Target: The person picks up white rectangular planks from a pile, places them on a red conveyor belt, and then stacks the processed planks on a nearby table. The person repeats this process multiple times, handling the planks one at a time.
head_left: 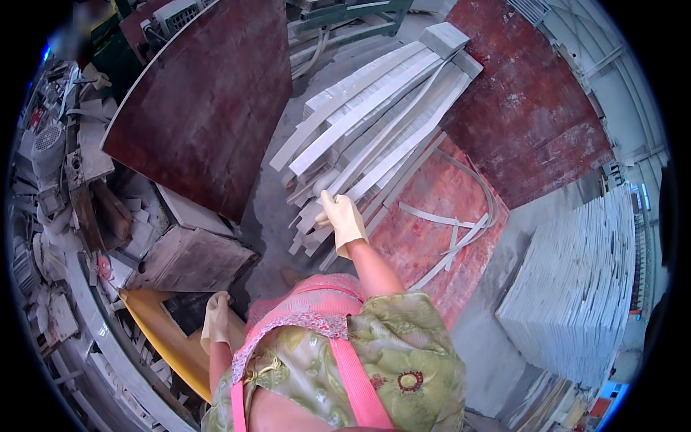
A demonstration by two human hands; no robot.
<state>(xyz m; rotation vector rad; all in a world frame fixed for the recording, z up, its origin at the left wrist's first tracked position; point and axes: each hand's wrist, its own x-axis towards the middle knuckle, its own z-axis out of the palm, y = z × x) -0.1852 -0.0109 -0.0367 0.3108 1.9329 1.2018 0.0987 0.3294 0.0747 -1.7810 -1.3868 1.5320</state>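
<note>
A pale glove covers my right hand (341, 219), whose fingers are bent closed at the near end of a long pale strip (374, 149). That strip lies on a stack of similar grey-white strips (345, 108) fanning away from me. The fingertips are partly hidden, so the grip shows only in part. My left hand (217, 319), gloved too, hangs low by my side with its fingers curled in. Nothing shows in it. Closest to it is a yellow sheet-like piece (155, 327) with a dark opening.
Grey blocks (444, 39) rest on the strips' far end. Loose thin strips (461, 234) lie on a red board (410, 245) at right. A large dark red panel (216, 93) stands left, and tall stacked sheets (568, 288) stand right. Machinery and scrap (50, 165) crowd the far left.
</note>
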